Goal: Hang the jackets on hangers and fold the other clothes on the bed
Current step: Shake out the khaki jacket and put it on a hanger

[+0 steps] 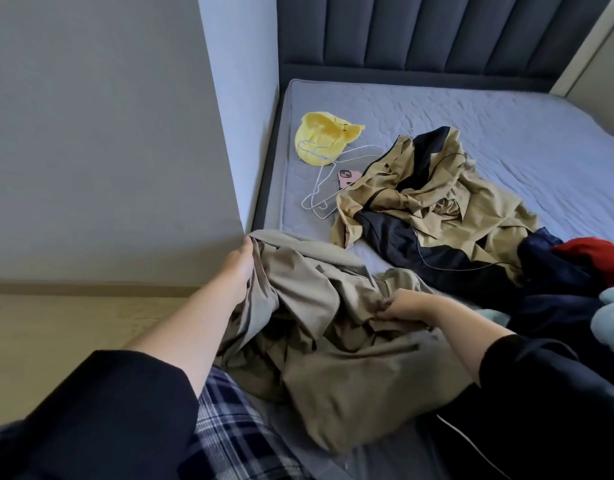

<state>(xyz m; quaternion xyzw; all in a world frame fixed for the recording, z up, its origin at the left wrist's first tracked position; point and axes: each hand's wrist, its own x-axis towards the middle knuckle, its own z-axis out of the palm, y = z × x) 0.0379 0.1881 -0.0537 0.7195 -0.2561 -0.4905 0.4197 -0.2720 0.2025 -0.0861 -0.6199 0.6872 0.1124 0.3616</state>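
A crumpled beige garment (336, 358) lies at the near edge of the bed (506, 126). My left hand (238, 268) grips its far left edge, held up by the wall corner. My right hand (407, 308) pinches a fold in its middle. Behind it sprawls a tan and black jacket (426, 202). White wire hangers (328, 174) lie left of that jacket, partly over a yellow garment (321, 136).
A pink phone (347, 177) lies among the hangers. A heap of navy (555, 271), red (600, 254) and light blue (610, 327) clothes sits at the right. A grey wall (108, 133) borders the bed's left side, and a padded headboard (437, 32) stands behind.
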